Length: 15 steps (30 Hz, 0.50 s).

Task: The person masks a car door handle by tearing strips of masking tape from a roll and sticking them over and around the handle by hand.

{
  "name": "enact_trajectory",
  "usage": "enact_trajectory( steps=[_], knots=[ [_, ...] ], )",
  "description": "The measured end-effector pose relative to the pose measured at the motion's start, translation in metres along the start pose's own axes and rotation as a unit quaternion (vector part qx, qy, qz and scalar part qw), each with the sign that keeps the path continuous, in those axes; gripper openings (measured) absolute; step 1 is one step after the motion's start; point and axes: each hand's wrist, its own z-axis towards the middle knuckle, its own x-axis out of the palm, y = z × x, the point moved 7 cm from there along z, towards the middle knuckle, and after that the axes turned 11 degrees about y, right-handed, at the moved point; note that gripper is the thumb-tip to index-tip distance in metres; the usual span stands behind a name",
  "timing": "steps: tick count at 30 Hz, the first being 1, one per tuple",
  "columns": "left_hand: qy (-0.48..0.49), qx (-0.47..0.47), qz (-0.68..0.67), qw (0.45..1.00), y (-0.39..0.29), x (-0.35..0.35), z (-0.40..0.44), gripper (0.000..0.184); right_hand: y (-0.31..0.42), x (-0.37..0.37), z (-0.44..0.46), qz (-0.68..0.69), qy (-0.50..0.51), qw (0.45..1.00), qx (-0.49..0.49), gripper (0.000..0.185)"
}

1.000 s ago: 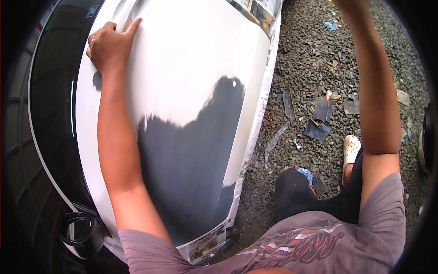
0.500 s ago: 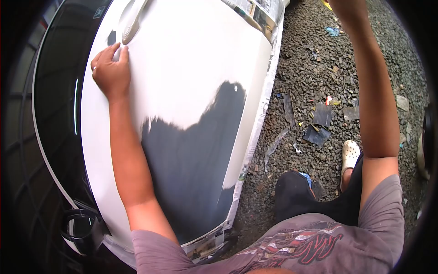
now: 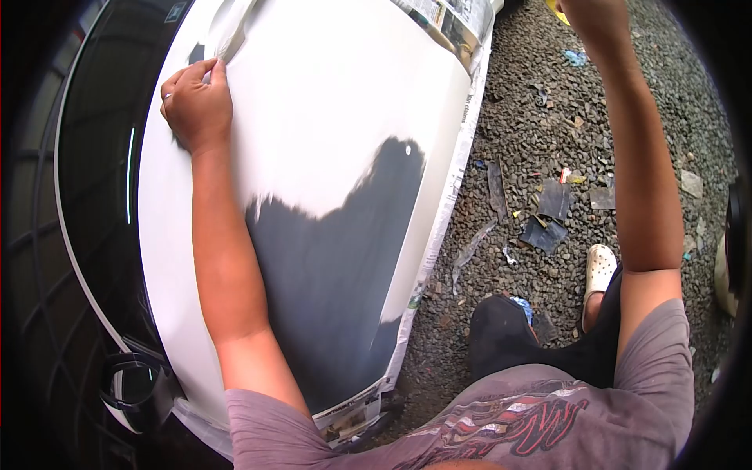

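A white car door (image 3: 329, 86) with a large dark grey patch (image 3: 333, 290) spreads out in front of me. My left hand (image 3: 200, 106) is closed at the lower end of the pale door handle (image 3: 233, 37), fingers curled and thumb near the forefinger. Whatever may be between the fingertips is too small to make out. Beside the fingers is a small grey spot (image 3: 197, 53). Cut off by the top edge, my right hand (image 3: 597, 23) is raised over the gravel. It is closed on a yellow object (image 3: 558, 12), of which only a curved edge shows.
Newspaper (image 3: 458, 31) masks the door's far corner and its right edge. A side mirror (image 3: 135, 392) juts out at lower left, beneath the dark window (image 3: 98, 188). Gravel (image 3: 509, 141) with scraps of dark sheet (image 3: 543, 233) lies to the right, near my clog (image 3: 601, 270).
My left hand has moved up and slightly right to the handle's end, and its fingers have drawn together. A little more of the yellow object shows by my right hand.
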Motion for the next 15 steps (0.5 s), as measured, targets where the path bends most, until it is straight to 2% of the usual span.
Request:
enact_trajectory(
  steps=[4, 7, 10, 12, 15],
  knots=[
    [-0.021, -0.015, -0.026, 0.999, -0.002, -0.002, 0.0, 0.02, -0.001, 0.003, -0.002, -0.013, -0.006, 1.0, -0.013, 0.015],
    [0.008, -0.021, 0.022, 0.999, -0.001, 0.005, 0.004, 0.023, -0.001, 0.005, 0.001, -0.021, 0.007, 1.0, -0.003, 0.015],
    [-0.028, 0.032, 0.034, 0.999, -0.009, 0.003, 0.003, 0.022, -0.012, 0.008, 0.006, -0.004, 0.02, 0.999, 0.048, 0.015],
    [-0.012, -0.024, -0.041, 0.999, 0.0, 0.005, 0.005, 0.023, -0.008, 0.01, -0.001, 0.04, 0.021, 0.999, 0.009, 0.016],
    [-0.005, -0.042, -0.032, 0.999, -0.003, 0.005, 0.008, 0.024, -0.001, 0.011, -0.003, 0.023, 0.009, 1.0, 0.008, 0.016]
  ],
)
